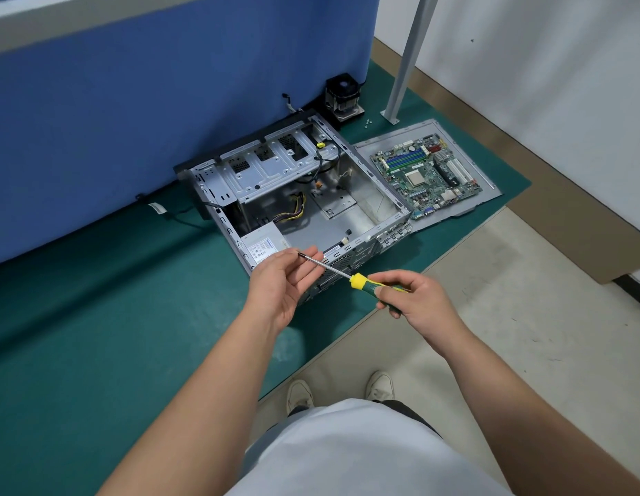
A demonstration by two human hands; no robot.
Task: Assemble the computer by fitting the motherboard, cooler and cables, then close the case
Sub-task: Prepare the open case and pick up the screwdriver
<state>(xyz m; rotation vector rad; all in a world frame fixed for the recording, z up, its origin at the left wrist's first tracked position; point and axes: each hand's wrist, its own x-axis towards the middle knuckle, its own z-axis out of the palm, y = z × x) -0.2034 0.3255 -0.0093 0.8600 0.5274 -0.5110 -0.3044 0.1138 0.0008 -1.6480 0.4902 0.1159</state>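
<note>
Screwdriver (347,277) tip points up-left, handle in right hand (418,298).

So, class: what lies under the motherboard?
The motherboard lies on a grey metal panel, itself on the green mat. Anything beneath the board's middle is covered.

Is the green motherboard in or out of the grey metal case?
Out. The green motherboard lies on a flat grey panel right of the open grey metal case, whose floor is bare.
</note>
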